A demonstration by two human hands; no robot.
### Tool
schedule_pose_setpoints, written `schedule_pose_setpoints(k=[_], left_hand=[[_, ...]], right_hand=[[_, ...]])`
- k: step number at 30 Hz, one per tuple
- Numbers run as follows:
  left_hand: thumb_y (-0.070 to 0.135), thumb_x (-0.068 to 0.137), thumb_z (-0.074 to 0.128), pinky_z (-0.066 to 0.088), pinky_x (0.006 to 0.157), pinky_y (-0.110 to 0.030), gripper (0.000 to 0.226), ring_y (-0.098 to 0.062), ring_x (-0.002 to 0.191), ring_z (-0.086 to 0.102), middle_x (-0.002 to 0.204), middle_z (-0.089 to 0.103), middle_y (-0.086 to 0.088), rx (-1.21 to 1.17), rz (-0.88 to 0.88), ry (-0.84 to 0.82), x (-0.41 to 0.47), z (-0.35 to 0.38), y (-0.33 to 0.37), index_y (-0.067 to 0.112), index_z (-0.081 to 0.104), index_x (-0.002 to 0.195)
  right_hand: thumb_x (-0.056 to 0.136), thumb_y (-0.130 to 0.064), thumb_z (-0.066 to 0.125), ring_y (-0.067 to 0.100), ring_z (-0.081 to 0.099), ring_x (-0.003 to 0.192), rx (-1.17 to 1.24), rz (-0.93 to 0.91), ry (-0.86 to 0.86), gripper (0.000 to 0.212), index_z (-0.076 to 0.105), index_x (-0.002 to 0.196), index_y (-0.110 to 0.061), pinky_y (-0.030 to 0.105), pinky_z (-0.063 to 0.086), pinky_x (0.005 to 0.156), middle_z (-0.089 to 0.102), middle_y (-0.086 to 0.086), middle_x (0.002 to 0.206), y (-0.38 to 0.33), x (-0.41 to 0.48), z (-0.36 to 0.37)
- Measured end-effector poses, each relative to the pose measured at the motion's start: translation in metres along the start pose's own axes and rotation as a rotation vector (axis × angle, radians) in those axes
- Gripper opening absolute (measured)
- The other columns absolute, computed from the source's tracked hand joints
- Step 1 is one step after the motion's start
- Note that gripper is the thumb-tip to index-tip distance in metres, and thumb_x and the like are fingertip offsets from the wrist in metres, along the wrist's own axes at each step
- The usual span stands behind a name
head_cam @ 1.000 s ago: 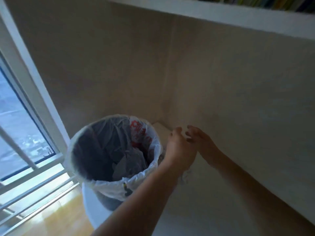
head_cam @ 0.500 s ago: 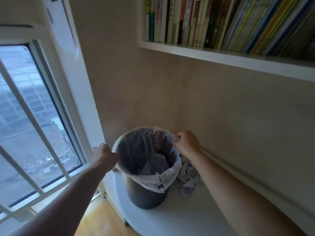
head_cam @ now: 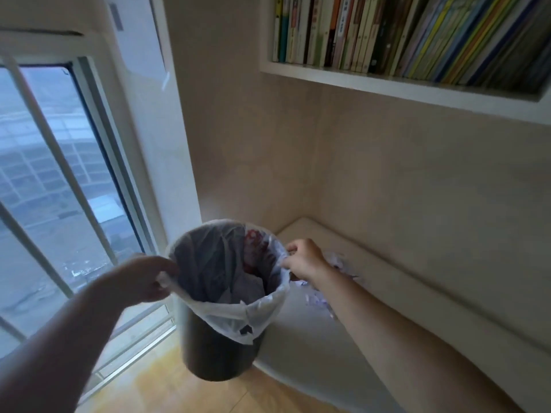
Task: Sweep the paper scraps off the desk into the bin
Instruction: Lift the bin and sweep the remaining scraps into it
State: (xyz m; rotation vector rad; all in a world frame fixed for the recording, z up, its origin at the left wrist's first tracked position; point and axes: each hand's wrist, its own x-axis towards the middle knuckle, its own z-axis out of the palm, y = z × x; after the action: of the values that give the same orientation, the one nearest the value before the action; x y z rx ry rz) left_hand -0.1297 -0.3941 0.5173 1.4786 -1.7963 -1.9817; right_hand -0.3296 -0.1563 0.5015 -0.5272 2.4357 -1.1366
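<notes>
A dark round bin [head_cam: 217, 350] lined with a white plastic bag [head_cam: 235, 317] hangs in the air beside the white desk [head_cam: 298, 347], off its left edge and above the wooden floor. My left hand [head_cam: 143, 281] grips the bin's left rim and bag. My right hand [head_cam: 304, 259] pinches the right rim. Crumpled paper lies inside the bin. White paper scraps [head_cam: 334, 263] lie on the desk behind my right wrist, and more scraps [head_cam: 319, 302] lie just under my right forearm.
A window [head_cam: 53, 189] with white bars fills the left side. A shelf of books [head_cam: 417, 34] hangs above the desk on the beige wall. The wooden floor [head_cam: 167, 389] shows below the bin.
The bin stood on the desk half a second ago; now both hands hold it by the rim, off the desk's left edge. My left hand has closed on the rim.
</notes>
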Motion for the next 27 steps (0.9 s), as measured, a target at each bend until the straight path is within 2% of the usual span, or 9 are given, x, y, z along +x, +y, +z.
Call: schedule_pose_setpoints(k=[2, 5, 9, 11, 13, 18, 21, 24, 27], left_hand=[[-0.011, 0.078, 0.064, 0.048, 0.035, -0.025, 0.014, -0.017, 0.032, 0.051, 0.064, 0.045, -0.014, 0.029, 0.001, 0.029, -0.008, -0.039, -0.006, -0.002, 0.054, 0.076], [-0.013, 0.076, 0.063, 0.052, 0.038, -0.029, 0.011, -0.021, 0.033, 0.054, 0.061, 0.048, -0.016, 0.071, 0.03, 0.083, -0.021, -0.086, -0.017, -0.005, 0.055, 0.076], [-0.015, 0.076, 0.061, 0.052, 0.036, -0.03, 0.011, -0.021, 0.031, 0.054, 0.057, 0.047, -0.015, 0.088, 0.026, 0.096, -0.037, -0.123, -0.039, -0.005, 0.055, 0.073], [-0.017, 0.078, 0.058, 0.049, 0.033, -0.028, 0.016, -0.02, 0.027, 0.05, 0.057, 0.043, -0.013, 0.101, 0.021, 0.11, -0.04, -0.131, -0.053, -0.006, 0.052, 0.067], [-0.019, 0.079, 0.055, 0.046, 0.03, -0.026, 0.023, -0.021, 0.025, 0.047, 0.05, 0.042, -0.01, 0.123, 0.003, 0.108, -0.039, -0.134, -0.069, -0.005, 0.049, 0.062], [-0.019, 0.081, 0.055, 0.045, 0.03, -0.026, 0.015, -0.024, 0.03, 0.046, 0.054, 0.045, -0.012, 0.191, -0.056, 0.103, -0.009, -0.139, -0.108, -0.01, 0.054, 0.07], [-0.014, 0.075, 0.064, 0.052, 0.044, -0.036, 0.009, -0.029, 0.045, 0.053, 0.059, 0.048, -0.016, 0.176, -0.084, 0.124, 0.025, -0.145, -0.133, -0.011, 0.058, 0.081], [0.005, 0.064, 0.08, 0.059, 0.061, -0.052, 0.04, -0.045, 0.064, 0.069, 0.071, 0.066, -0.025, 0.193, -0.152, 0.079, 0.082, -0.167, -0.166, -0.013, 0.064, 0.097], [0.014, 0.053, 0.088, 0.058, 0.071, -0.062, 0.056, -0.05, 0.08, 0.071, 0.087, 0.069, -0.029, 0.183, -0.19, 0.062, 0.119, -0.182, -0.185, -0.008, 0.066, 0.1]], right_hand=[[0.066, -0.003, 0.073, 0.025, 0.063, 0.067, 0.084, 0.002, -0.055, 0.014, 0.066, 0.077, 0.001, 0.048, 0.061, 0.06, 0.065, 0.01, 0.076, -0.008, -0.018, 0.031], [0.07, -0.003, 0.076, 0.023, 0.067, 0.071, 0.134, 0.005, -0.131, 0.02, 0.058, 0.067, -0.01, 0.033, 0.059, 0.048, 0.065, 0.006, 0.079, -0.017, -0.041, 0.075], [0.074, -0.007, 0.076, 0.019, 0.066, 0.076, 0.178, 0.033, -0.22, 0.026, 0.055, 0.073, -0.023, 0.027, 0.059, 0.052, 0.064, 0.004, 0.087, -0.019, -0.061, 0.122], [0.078, -0.014, 0.075, 0.019, 0.065, 0.083, 0.162, 0.057, -0.259, 0.022, 0.061, 0.093, -0.02, 0.03, 0.06, 0.058, 0.064, 0.007, 0.101, -0.013, -0.063, 0.14], [0.082, -0.028, 0.072, 0.026, 0.063, 0.102, 0.064, 0.06, -0.264, 0.05, 0.053, 0.126, -0.014, 0.035, 0.058, 0.073, 0.059, 0.01, 0.122, -0.003, -0.058, 0.147], [0.083, -0.042, 0.069, 0.036, 0.038, 0.136, -0.35, 0.018, -0.033, 0.083, 0.028, 0.15, -0.015, 0.042, 0.036, 0.111, 0.033, 0.019, 0.15, 0.039, -0.014, 0.1], [0.075, -0.05, 0.074, 0.037, 0.023, 0.144, -0.4, 0.151, 0.098, 0.098, 0.021, 0.151, -0.016, 0.046, 0.027, 0.115, 0.023, 0.02, 0.157, 0.083, 0.03, 0.046], [0.069, -0.065, 0.071, 0.034, 0.023, 0.144, -0.357, 0.33, 0.165, 0.099, 0.026, 0.148, -0.026, 0.047, 0.029, 0.114, 0.026, 0.013, 0.155, 0.133, 0.073, 0.004], [0.071, -0.073, 0.061, 0.033, 0.027, 0.141, -0.369, 0.351, 0.118, 0.087, 0.035, 0.143, -0.033, 0.043, 0.03, 0.113, 0.037, 0.007, 0.15, 0.171, 0.114, -0.009]])
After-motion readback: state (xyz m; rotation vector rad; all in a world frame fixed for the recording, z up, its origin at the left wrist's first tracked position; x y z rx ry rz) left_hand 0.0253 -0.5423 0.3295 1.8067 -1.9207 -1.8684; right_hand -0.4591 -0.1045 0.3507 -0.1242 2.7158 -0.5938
